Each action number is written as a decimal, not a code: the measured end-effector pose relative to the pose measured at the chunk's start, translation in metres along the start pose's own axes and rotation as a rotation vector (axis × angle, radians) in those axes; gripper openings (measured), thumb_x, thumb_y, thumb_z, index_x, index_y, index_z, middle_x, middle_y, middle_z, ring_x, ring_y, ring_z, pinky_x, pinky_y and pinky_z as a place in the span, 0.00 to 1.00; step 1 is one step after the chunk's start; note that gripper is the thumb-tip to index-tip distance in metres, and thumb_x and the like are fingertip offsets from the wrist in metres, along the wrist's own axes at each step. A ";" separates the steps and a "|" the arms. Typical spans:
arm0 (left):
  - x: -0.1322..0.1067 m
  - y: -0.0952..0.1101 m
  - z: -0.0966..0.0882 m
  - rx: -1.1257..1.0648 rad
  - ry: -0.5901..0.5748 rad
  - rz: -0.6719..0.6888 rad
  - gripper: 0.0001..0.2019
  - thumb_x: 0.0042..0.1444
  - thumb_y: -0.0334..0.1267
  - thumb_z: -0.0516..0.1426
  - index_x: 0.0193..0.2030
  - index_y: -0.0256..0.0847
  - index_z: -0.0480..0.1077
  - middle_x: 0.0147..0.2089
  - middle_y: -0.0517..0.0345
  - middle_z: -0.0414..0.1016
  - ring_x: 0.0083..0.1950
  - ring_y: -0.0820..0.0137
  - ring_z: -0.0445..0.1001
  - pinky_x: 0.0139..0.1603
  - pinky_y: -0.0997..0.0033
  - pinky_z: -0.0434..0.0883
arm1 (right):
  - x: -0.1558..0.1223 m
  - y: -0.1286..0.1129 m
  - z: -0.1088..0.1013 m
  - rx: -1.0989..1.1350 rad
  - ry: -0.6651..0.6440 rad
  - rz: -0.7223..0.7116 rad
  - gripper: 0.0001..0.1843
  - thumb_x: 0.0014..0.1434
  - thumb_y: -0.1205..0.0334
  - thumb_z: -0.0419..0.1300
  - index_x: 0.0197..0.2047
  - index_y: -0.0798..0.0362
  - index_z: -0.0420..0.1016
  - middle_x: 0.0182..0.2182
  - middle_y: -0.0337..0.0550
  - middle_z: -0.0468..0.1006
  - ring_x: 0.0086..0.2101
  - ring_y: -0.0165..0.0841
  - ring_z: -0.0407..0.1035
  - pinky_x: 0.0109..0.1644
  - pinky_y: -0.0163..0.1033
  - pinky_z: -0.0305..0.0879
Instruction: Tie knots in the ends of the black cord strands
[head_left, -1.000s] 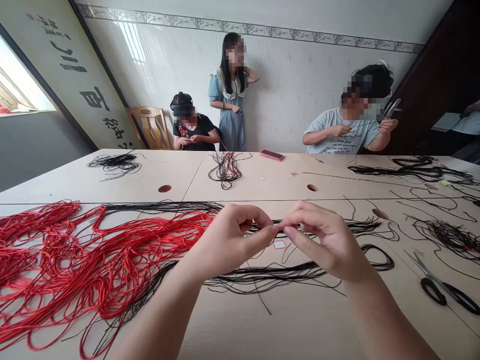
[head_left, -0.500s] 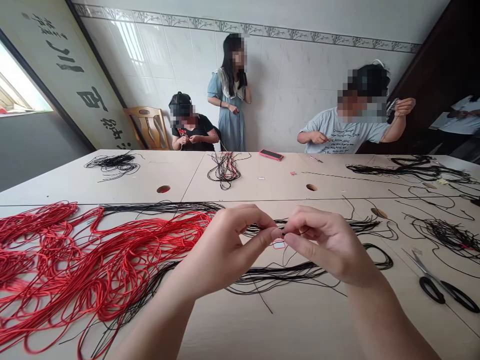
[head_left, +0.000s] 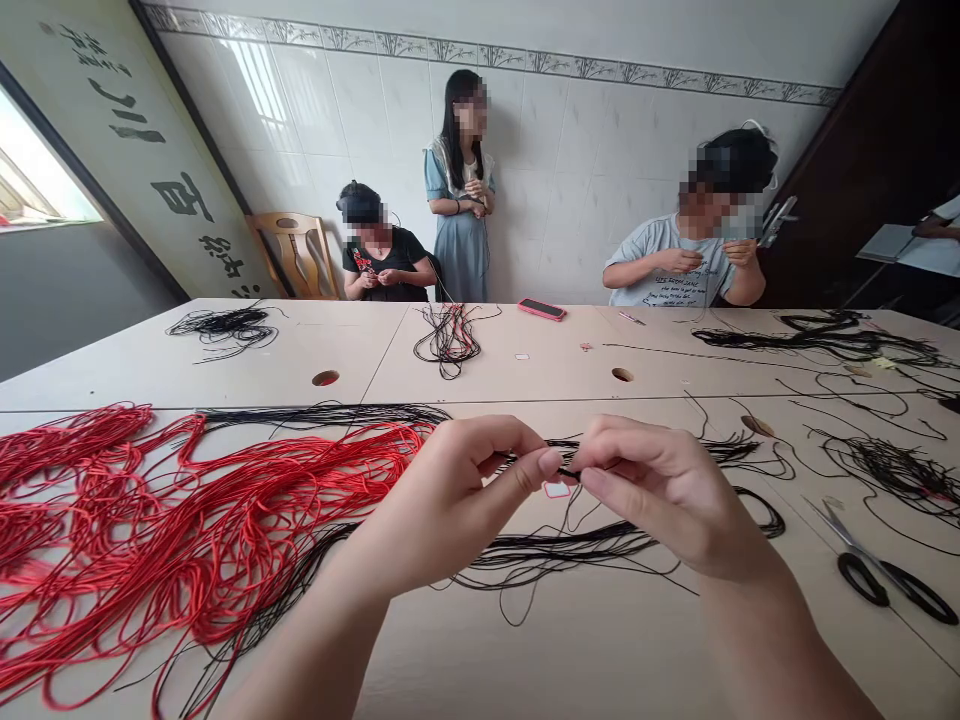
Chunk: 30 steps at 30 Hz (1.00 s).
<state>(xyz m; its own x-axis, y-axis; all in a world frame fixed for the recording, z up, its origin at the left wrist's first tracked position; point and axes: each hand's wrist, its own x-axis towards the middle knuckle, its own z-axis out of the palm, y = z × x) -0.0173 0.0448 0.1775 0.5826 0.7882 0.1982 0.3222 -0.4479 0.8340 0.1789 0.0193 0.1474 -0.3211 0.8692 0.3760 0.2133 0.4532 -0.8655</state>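
Observation:
Over the table, my left hand and my right hand face each other with a narrow gap between their fingertips. A thin black cord spans that gap, pinched at both sides between thumb and fingers. The part of it inside my fingers is hidden. Below my hands lies a loose bundle of black cords, and a small red-edged white label shows just under the gap. A large tangle of red cord spreads beside my left forearm.
Scissors with black handles lie at the right. Another black cord heap sits beyond them. Across the table, two people sit handling thin strands and one stands. A pink-edged phone lies near the far edge.
My hands have drawn slightly apart, and more black cord shows between them. A loose cord end below them now hangs as a loop. The seated person at right has lowered a raised hand.

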 end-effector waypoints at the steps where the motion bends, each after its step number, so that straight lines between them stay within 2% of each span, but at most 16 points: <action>1: 0.000 0.000 0.000 -0.002 -0.004 -0.010 0.13 0.59 0.45 0.52 0.30 0.39 0.69 0.22 0.67 0.55 0.23 0.80 0.50 0.22 0.81 0.52 | 0.000 0.000 0.000 -0.002 0.002 0.002 0.06 0.59 0.65 0.55 0.33 0.50 0.73 0.26 0.37 0.63 0.26 0.26 0.54 0.27 0.34 0.50; 6: 0.000 -0.001 0.000 -0.007 -0.016 -0.027 0.14 0.59 0.47 0.51 0.30 0.39 0.68 0.22 0.66 0.54 0.24 0.79 0.50 0.21 0.79 0.51 | 0.000 -0.002 0.001 0.005 0.014 0.014 0.06 0.59 0.65 0.56 0.32 0.51 0.74 0.26 0.36 0.62 0.25 0.25 0.53 0.27 0.34 0.50; 13: 0.000 -0.001 -0.002 -0.025 -0.035 -0.041 0.16 0.60 0.47 0.48 0.32 0.38 0.68 0.26 0.63 0.59 0.27 0.78 0.52 0.24 0.76 0.52 | -0.001 -0.004 0.002 0.020 0.058 0.030 0.07 0.59 0.63 0.56 0.31 0.52 0.73 0.24 0.36 0.62 0.25 0.26 0.53 0.27 0.35 0.49; 17: -0.001 0.002 -0.001 -0.013 -0.024 -0.040 0.13 0.59 0.44 0.50 0.31 0.37 0.68 0.25 0.64 0.58 0.25 0.79 0.51 0.22 0.78 0.52 | -0.001 -0.006 0.002 0.000 0.066 0.030 0.07 0.59 0.64 0.55 0.31 0.53 0.72 0.25 0.37 0.62 0.25 0.27 0.53 0.27 0.35 0.50; 23: -0.002 0.004 0.000 0.053 0.034 0.007 0.08 0.57 0.38 0.53 0.32 0.38 0.69 0.27 0.64 0.65 0.28 0.78 0.58 0.27 0.79 0.58 | -0.002 -0.008 0.003 -0.030 0.068 0.016 0.06 0.59 0.65 0.55 0.31 0.53 0.72 0.25 0.37 0.61 0.25 0.27 0.53 0.27 0.35 0.50; 30: -0.002 0.005 0.001 0.051 0.029 0.001 0.07 0.58 0.39 0.53 0.33 0.40 0.69 0.29 0.64 0.68 0.28 0.79 0.60 0.27 0.79 0.58 | -0.002 -0.007 0.004 -0.049 0.071 0.017 0.07 0.59 0.65 0.55 0.32 0.53 0.72 0.25 0.37 0.61 0.25 0.26 0.52 0.27 0.35 0.50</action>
<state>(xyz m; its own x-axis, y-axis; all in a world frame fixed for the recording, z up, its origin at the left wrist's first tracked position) -0.0163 0.0403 0.1803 0.5609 0.7996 0.2146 0.3596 -0.4688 0.8068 0.1745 0.0135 0.1512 -0.2517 0.8876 0.3857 0.2633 0.4463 -0.8553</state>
